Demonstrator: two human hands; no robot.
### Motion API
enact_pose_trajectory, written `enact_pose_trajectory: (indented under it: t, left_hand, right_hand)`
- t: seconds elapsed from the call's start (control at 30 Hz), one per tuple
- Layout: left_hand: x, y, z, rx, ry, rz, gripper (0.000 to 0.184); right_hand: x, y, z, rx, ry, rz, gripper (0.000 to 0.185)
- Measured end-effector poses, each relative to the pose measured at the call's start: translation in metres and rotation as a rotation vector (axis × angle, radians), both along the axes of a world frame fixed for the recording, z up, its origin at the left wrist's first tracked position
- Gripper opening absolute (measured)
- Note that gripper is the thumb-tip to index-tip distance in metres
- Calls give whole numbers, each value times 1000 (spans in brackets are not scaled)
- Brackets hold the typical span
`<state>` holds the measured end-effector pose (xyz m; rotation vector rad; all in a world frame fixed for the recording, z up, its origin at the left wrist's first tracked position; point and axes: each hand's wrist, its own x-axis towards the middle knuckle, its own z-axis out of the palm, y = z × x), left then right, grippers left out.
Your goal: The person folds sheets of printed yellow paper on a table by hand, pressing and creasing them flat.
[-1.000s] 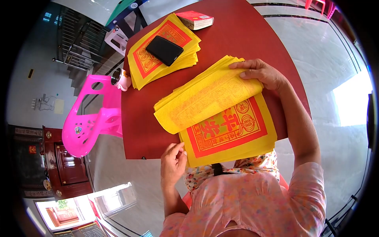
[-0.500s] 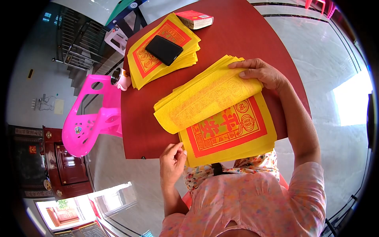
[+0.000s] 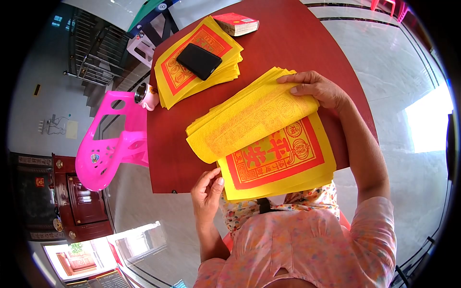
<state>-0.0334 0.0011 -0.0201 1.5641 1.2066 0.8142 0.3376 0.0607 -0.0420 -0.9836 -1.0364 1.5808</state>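
Starting at the left, a pink chair (image 3: 103, 158) stands by the red table (image 3: 168, 168), a mug (image 3: 148, 97) near its edge and a black phone (image 3: 199, 61) on the farther paper stack (image 3: 168, 91). Now the left hand (image 3: 206, 194): forefinger at the left edge of the flat printed sheets (image 3: 283, 177), thumb a little apart; can't tell if paper's pinched between. Over them lie the folded-back sheets (image 3: 249, 115), with the right hand (image 3: 322, 90) clasping their far corner, thumb and forefinger close together. Looks like single-sheet separating, calling for a light left-hand pick at that edge and a steady right hold.
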Motion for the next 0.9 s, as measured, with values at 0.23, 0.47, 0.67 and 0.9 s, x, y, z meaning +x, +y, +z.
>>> enact_pose_trajectory:
  t: [0.23, 0.47, 0.67, 0.9]
  left_hand:
    - [8, -1, -1, -104, -226, -55, 38]
    - [7, 1, -8, -34, -225, -108, 38]
    - [2, 1, -15, 177, -172, -21, 47]
    - [5, 0, 0, 370, 5, -156, 34]
  right_hand:
    - [-1, -1, 2, -19, 1, -2, 35]
    - [0, 0, 1, -11, -3, -2, 36]
    - [-1, 0, 0, -4, 7, 5, 36]
    - [-1, -1, 2, 1, -39, 2, 37]
